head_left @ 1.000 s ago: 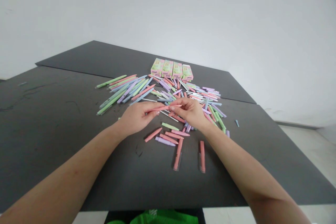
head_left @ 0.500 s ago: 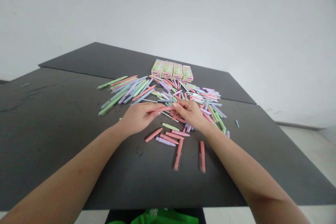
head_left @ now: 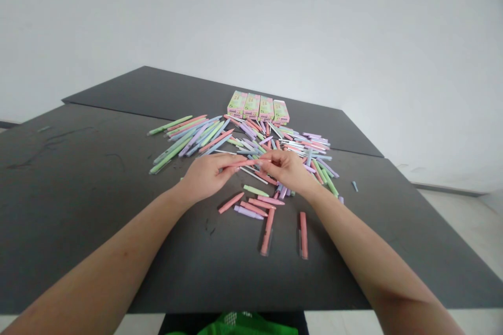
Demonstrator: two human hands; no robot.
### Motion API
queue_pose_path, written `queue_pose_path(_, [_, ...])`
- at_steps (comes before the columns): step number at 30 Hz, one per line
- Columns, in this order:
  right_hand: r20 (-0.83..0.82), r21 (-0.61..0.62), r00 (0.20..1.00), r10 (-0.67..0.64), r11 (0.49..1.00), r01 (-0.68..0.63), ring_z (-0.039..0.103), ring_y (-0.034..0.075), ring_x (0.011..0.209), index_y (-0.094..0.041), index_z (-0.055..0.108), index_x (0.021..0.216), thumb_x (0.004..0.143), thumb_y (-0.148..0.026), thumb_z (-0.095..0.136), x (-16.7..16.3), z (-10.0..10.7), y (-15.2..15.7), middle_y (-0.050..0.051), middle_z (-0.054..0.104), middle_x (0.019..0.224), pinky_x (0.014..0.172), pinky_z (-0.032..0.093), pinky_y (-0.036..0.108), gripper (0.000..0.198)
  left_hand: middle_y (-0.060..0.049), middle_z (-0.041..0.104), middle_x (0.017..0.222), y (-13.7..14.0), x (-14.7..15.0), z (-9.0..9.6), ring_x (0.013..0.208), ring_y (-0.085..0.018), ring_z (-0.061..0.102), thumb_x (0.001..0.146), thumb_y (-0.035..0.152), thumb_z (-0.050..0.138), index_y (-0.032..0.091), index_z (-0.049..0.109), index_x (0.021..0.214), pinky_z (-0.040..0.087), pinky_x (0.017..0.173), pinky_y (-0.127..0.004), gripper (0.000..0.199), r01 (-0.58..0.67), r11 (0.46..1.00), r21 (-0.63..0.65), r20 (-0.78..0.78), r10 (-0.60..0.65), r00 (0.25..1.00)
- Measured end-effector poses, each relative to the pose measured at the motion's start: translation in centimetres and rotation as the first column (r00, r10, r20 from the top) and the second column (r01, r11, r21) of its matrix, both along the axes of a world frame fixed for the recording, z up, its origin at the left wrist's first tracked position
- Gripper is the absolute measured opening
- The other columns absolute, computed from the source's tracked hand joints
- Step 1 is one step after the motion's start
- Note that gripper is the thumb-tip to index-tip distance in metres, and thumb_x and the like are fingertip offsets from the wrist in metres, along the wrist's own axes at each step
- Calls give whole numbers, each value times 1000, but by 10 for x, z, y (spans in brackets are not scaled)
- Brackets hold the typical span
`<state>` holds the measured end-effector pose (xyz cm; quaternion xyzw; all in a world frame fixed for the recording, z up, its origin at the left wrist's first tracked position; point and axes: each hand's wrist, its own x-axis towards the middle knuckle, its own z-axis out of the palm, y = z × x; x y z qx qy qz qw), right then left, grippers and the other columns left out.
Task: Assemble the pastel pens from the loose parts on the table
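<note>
Above the middle of the table, my left hand [head_left: 206, 175] pinches one end of a pink pen [head_left: 248, 163]. My right hand [head_left: 288, 168] has its thumb and fingers closed on the pen's other end, which they partly hide. The pen lies roughly level between both hands. Just below, loose pen parts lie on the table: a light green barrel piece [head_left: 255, 190], a purple one [head_left: 249, 212] and several pink ones. Nearer to me are two pink barrels with clear clips, one left [head_left: 267, 233] and one right [head_left: 304, 235].
Whole pens in green, pink, blue and purple [head_left: 192, 138] are heaped at the left. Behind my hands spreads a pile of pen parts and white refills [head_left: 293, 146]. Several small pen boxes [head_left: 251, 104] stand in a row on the dark table [head_left: 90, 209]. A small blue piece [head_left: 354, 186] lies right.
My right hand's fingers have shifted slightly along the pink pen and look more closed over its end. My left hand keeps its hold. The view has moved a little.
</note>
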<state>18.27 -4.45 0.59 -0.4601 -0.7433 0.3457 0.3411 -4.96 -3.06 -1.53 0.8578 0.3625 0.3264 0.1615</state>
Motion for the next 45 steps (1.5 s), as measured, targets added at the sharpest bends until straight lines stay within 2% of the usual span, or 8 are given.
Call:
queue_pose_path(5, [22,-11,999,46,999,-46,47,9,45,-15,62,61,92,-52,47,1,1,1,1,56,50,48,38,23,50,0,72,113,2,-1,-2,105,-18,66,93,30,48,29,67,120,50,91,-28,33,-8,1000,28,-23,9,1000])
queue_pose_path(8, [-32,-5,998,56,998,-56,52,11,52,-15,67,86,87,-46,57,4,1,2,1,62,63,52,41,24,32,0,72,115,2,-2,-1,107,-18,65,93,31,47,29,67,119,50,91,-30,32,-6,999,32,-43,7,999])
queue_pose_path(11, [-56,79,997,61,995,-56,56,11,61,-18,61,106,78,-35,69,7,2,4,2,66,79,55,44,24,34,-1,72,113,2,-3,-1,106,-19,65,93,33,48,28,67,119,49,93,-32,33,-38,998,55,-58,41,997])
queue_pose_path(16, [51,234,999,-8,972,-4,55,12,64,-18,69,89,82,-32,64,8,3,4,3,67,79,60,44,25,17,-1,72,113,4,-4,-3,105,-19,65,92,33,49,28,67,119,47,96,-32,32,-80,992,100,-80,88,993])
queue_pose_path(26, [121,82,991,50,995,-60,50,11,48,-18,58,60,97,-49,38,4,-2,4,-1,56,49,59,42,28,52,-4,73,109,2,0,4,103,-20,64,96,30,45,23,69,114,46,93,-34,30,-50,976,214,-130,79,988])
queue_pose_path(33, [33,160,999,39,986,-44,52,12,63,-18,59,105,81,-36,66,7,-1,2,0,61,78,59,42,25,31,-5,73,106,4,3,6,102,-21,64,96,29,46,23,70,112,43,92,-36,29,-53,962,269,-124,90,988])
queue_pose_path(37, [62,220,998,-6,975,-8,53,13,67,-17,65,90,85,-32,60,4,-4,0,3,64,79,61,40,24,17,-5,74,105,5,3,4,101,-21,64,95,28,47,23,70,112,42,89,-37,28,-67,956,285,-124,106,987])
queue_pose_path(45, [129,111,987,-97,990,83,46,11,51,-17,60,71,92,-38,48,-3,-12,-1,-2,52,54,50,32,23,32,-4,75,101,3,7,4,95,-20,66,95,26,49,22,71,108,42,81,-36,26,-64,932,357,-110,109,988])
